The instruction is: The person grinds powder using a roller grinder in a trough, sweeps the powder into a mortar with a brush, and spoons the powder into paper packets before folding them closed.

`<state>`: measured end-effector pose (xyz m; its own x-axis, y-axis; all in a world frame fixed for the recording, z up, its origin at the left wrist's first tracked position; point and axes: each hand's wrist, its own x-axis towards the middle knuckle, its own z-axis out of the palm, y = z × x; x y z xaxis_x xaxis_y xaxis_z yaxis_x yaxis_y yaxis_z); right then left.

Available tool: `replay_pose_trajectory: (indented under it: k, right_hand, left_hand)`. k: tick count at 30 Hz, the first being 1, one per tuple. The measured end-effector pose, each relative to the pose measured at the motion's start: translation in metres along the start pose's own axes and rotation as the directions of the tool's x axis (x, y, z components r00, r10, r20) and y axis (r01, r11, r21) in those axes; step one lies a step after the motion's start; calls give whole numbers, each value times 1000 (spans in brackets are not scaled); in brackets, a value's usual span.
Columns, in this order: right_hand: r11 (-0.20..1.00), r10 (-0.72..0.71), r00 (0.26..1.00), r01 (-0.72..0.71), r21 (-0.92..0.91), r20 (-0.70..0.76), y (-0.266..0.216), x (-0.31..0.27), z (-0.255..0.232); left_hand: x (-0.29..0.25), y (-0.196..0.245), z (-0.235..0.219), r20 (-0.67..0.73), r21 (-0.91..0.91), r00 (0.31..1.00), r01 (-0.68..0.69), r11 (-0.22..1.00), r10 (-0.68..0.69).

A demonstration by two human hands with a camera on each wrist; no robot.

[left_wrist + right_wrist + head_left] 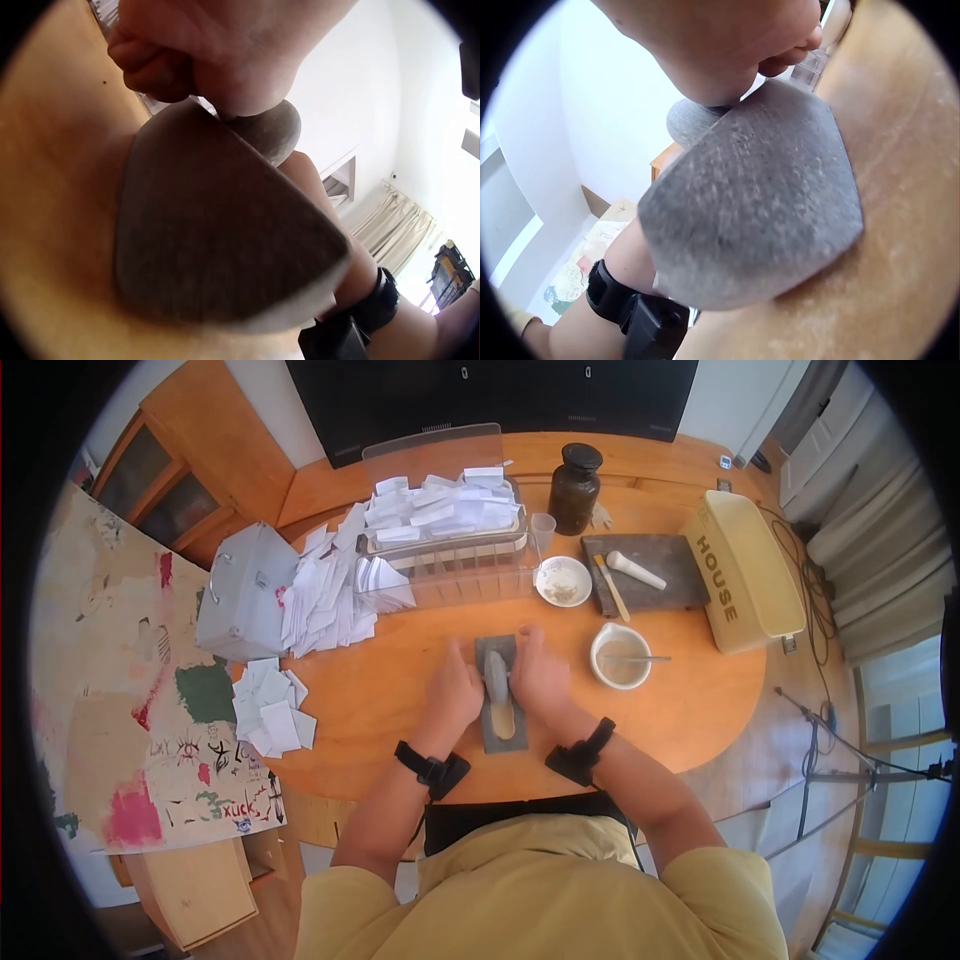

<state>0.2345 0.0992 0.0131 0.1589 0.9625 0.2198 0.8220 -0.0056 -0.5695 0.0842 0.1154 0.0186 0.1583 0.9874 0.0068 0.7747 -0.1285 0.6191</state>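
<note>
A: Hands at centre of the head view. Left hand (455, 690) and right hand (537, 675) flank a grey grinding stone (496, 678), fingers curled round it from either side.

B: Stone's position?

A: It lies on a dark stone slab (500, 735), on the wooden table (380, 690), just below frame centre. A pale powder patch (503, 720) sits on the slab below the stone.

B: Orientation?

A: Stone's long axis runs top to bottom of the frame, along the slab's long axis; the far end points toward the clear box of paper slips (440, 510) at upper centre.

B: Wrist views?

A: Left wrist view shows the slab edge (217, 240) with the stone's rounded end (274, 131) under the curled fingers (150, 67). Right wrist view matches: slab (757, 195), stone (694, 124).

B: Surroundings?

A: White bowl with spoon (620, 657) right of the slab.
</note>
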Motion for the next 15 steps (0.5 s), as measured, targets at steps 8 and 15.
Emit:
replay_pose_trajectory:
  k: [8,15]
  right_hand:
    - [999,46,996,-49,23,81,-9,-10,-12]
    - [995,87,991,-91,36,98,-7,10,-6]
  left_hand:
    - [-12,8,-6,22,-37,998,58,998,-57]
    - [12,-4,1,-91,41,992,-79,996,83]
